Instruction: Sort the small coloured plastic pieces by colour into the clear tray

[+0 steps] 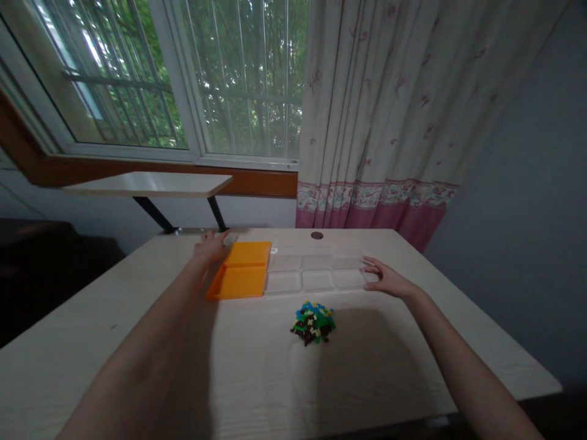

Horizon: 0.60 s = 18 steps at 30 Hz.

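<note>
My left hand [211,245] reaches to the far left corner of an orange two-section tray [243,282], its fingers stretched out. A small clear piece [230,239] shows by those fingertips; whether they touch it I cannot tell. Right of the orange tray lie clear plastic compartments [320,280] in two rows. At their right end is my right hand [383,278], thumb and fingers apart and curved around the edge. Contact there looks likely, but a firm hold does not show. In front sits a heap of small plastic pieces [314,322] in blue, green, dark brown, cream and yellow.
The pale wooden table [257,373] carries a raised shelf [156,183] on black brackets at the back left. A dark round cable-hole cover [317,235] is near the back edge. Behind are a barred window [247,79] and a patterned curtain [380,110].
</note>
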{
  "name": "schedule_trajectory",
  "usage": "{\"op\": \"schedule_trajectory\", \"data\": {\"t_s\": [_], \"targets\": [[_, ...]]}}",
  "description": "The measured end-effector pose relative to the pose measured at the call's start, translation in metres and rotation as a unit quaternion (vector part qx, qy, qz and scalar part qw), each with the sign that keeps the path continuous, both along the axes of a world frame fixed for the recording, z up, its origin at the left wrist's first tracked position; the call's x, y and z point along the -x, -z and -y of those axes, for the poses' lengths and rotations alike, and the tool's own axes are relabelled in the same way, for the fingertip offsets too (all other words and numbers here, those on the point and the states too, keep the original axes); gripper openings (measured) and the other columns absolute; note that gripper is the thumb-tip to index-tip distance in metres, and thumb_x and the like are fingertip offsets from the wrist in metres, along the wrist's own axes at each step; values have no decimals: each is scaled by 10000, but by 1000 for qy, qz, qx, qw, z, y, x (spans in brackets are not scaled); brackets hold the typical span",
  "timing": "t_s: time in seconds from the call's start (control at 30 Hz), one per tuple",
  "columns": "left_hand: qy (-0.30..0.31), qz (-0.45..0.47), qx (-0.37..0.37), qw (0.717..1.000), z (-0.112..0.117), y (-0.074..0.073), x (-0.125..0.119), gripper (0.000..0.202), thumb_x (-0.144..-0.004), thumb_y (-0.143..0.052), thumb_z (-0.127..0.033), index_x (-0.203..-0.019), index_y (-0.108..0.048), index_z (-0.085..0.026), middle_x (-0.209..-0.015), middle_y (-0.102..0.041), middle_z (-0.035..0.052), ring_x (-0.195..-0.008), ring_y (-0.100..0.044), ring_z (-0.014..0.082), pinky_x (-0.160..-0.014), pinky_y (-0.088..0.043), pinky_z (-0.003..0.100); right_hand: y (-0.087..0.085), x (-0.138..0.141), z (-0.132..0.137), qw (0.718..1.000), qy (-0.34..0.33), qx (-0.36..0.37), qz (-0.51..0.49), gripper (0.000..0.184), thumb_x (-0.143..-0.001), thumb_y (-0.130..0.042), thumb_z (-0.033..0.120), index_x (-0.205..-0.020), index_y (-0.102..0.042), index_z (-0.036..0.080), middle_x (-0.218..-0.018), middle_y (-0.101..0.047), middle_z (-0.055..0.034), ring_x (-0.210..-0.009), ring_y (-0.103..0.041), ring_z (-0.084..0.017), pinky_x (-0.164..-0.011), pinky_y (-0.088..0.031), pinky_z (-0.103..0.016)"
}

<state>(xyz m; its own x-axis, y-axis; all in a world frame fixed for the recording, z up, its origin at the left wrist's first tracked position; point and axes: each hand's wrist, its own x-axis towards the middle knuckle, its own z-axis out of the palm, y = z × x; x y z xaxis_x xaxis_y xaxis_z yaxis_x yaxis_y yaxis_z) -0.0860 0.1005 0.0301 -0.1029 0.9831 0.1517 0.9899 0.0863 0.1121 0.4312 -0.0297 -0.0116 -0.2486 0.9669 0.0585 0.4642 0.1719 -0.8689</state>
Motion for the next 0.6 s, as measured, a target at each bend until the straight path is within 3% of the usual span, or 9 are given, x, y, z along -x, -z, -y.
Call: {"op": "schedule_trajectory", "data": {"t_s": [0.13, 0.37, 0.47, 0.6], "targets": [[-6, -7, -6, 1000, -1, 5, 9, 450, -767, -457, -247, -1210, -473, -170, -1252, -426, 201, -1159, -350, 400, -840, -355, 544, 2, 0, -2, 1000, -1, -2, 0, 932, -568, -752, 352, -1349, -272, 189, -1263, -464, -158, -1181, -434, -243, -913, -431, -393], [17, -19, -9, 1000, 19, 6, 42, 334, -757, -479, -225, -1067, -473, -101, -1219, -460, 189, -1171, -345, 348, -869, -361, 455, 3, 4, -3, 1000, -6, -15, -10, 894, -562, -755, 337, -1327, -305, 229, -1377, -325, -142, -1188, -427, -255, -865, -472, -379], [29, 13, -5, 999, 29, 5, 53, 341, -744, -520, -277, -1033, -464, -105, -1068, -537, 150, -1068, -434, 318, -836, -381, 389, 2, 7, -3, 1000, -15, -16, -10, 884, -575, -749, 328, -1329, -298, 228, -1345, -373, -142, -1191, -426, -248, -880, -463, -382], [41, 79, -16, 996, 39, 3, 62, 384, -702, -572, -305, -1017, -469, -112, -900, -538, 75, -835, -525, 234, -761, -404, 315, 4, 8, -6, 1000, -21, -20, -2, 899, -580, -748, 329, -1339, -283, 212, -1271, -457, -144, -1183, -434, -243, -898, -448, -388]]}}
